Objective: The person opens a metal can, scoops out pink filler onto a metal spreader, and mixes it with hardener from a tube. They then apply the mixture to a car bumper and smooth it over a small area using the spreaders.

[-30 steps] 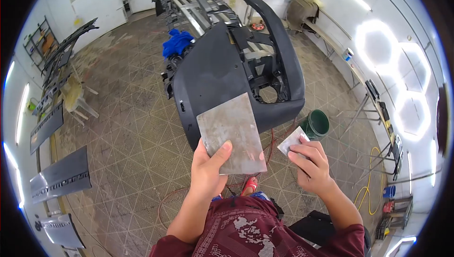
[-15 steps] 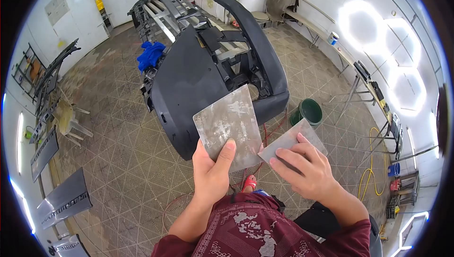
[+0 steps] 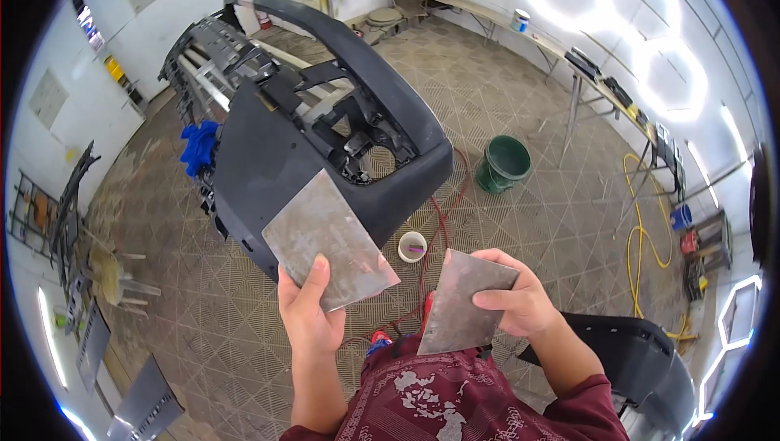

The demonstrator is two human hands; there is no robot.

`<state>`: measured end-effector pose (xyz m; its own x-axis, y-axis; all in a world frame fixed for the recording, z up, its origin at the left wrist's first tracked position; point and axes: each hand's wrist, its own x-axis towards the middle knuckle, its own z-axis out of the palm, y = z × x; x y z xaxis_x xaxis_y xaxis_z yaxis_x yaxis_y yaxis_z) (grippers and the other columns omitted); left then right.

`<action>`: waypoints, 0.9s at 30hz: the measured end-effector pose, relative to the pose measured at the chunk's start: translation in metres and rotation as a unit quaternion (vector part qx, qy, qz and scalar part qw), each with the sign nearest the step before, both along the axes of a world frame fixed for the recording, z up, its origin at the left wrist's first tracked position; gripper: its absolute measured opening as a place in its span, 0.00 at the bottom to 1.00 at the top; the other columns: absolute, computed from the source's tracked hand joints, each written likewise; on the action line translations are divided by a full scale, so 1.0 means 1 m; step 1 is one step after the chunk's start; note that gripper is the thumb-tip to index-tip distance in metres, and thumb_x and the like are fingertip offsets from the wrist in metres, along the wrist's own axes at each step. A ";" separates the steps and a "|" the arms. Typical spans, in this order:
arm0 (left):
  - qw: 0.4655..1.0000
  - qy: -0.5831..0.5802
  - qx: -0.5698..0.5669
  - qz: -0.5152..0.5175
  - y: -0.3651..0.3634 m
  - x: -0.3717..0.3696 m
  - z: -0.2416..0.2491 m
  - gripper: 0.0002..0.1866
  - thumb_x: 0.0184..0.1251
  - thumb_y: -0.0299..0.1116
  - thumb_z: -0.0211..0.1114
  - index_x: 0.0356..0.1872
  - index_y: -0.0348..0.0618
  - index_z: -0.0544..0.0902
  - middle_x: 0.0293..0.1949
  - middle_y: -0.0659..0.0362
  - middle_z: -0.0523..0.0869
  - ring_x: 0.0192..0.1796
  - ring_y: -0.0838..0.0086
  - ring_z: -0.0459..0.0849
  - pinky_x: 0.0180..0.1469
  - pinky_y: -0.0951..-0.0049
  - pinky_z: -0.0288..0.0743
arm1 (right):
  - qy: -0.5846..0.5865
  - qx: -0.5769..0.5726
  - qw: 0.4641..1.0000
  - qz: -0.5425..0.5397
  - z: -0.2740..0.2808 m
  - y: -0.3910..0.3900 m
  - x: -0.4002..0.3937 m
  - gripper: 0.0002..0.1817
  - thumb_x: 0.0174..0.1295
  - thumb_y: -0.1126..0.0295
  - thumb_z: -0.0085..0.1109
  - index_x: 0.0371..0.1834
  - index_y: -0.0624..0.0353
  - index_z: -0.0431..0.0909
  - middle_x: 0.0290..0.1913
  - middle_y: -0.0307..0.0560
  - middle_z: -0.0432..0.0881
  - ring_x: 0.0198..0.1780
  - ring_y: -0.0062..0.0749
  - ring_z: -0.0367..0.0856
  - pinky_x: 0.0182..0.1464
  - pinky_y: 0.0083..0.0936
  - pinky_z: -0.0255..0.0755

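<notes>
Two flat grey plates in play here, one per hand. The left hand (image 3: pixel 313 307) has its fingers closed on the bigger plate (image 3: pixel 325 242), thumb pressed on the face and the other fingers mostly tucked out of sight underneath. It's pretty smudged, with a pinkish patch by the right-hand corner. The right hand (image 3: pixel 520 299) is pinching the smaller plate (image 3: pixel 467 303), thumb across the face, fingers bent round behind the top edge, and there's a bit of pink on that one's upper left corner too. The plates are apart, tilted different ways, both up above the patterned floor (image 3: pixel 244 319). From this angle the bigger one covers part of a big dark bumper (image 3: pixel 272 144); can't tell if they touch, tbh. Between the plates, further off, a small white cup (image 3: pixel 413 247) sits on the floor with something purple inside, right near a red hose (image 3: pixel 443 218). Green bucket (image 3: pixel 504 166) is past that, to the right of the bumper, and a blue bundle (image 3: pixel 199 147) is over at its left side.
</notes>
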<state>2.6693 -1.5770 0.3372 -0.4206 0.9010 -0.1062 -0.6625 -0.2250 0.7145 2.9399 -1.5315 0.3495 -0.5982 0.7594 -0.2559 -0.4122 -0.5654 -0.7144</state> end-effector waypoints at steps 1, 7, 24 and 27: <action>1.000 0.006 -0.013 0.006 0.004 0.003 -0.002 0.25 0.75 0.24 0.61 0.70 0.36 0.67 0.60 0.52 0.81 0.60 0.63 0.84 0.61 0.59 0.81 | 0.004 -0.008 1.000 -0.015 -0.004 -0.001 0.002 0.29 0.62 0.87 0.63 0.68 0.61 0.72 0.63 0.48 0.81 0.66 0.36 0.79 0.67 0.41 0.74; 0.998 0.014 -0.047 -0.027 0.037 0.012 -0.029 0.26 0.75 0.24 0.61 0.71 0.38 0.66 0.60 0.51 0.81 0.58 0.61 0.85 0.59 0.54 0.84 | -0.017 0.013 0.990 -0.140 -0.061 0.013 0.025 0.29 0.62 0.84 0.63 0.69 0.60 0.73 0.61 0.44 0.82 0.64 0.30 0.79 0.68 0.34 0.72; 0.984 0.136 -0.115 -0.028 0.159 0.013 -0.123 0.18 0.81 0.29 0.55 0.67 0.44 0.76 0.59 0.55 0.85 0.53 0.62 0.86 0.56 0.57 0.84 | -0.200 0.079 0.909 -0.357 -0.305 0.216 0.011 0.27 0.63 0.87 0.52 0.67 0.64 0.78 0.59 0.52 0.85 0.62 0.34 0.83 0.65 0.26 0.72; 0.981 0.172 -0.081 -0.045 0.175 -0.011 -0.139 0.21 0.79 0.29 0.55 0.70 0.44 0.72 0.58 0.52 0.84 0.47 0.57 0.86 0.50 0.56 0.85 | -0.257 0.208 0.876 -0.350 -0.313 0.241 0.001 0.27 0.60 0.88 0.52 0.64 0.63 0.80 0.57 0.56 0.85 0.58 0.45 0.86 0.59 0.29 0.77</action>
<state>2.6585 -1.4016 0.1983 -0.3766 0.9189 -0.1171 -0.3888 -0.0421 0.9203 2.9408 -1.2909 0.0366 0.1651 0.9858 0.0314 -0.1182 0.0514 -0.9917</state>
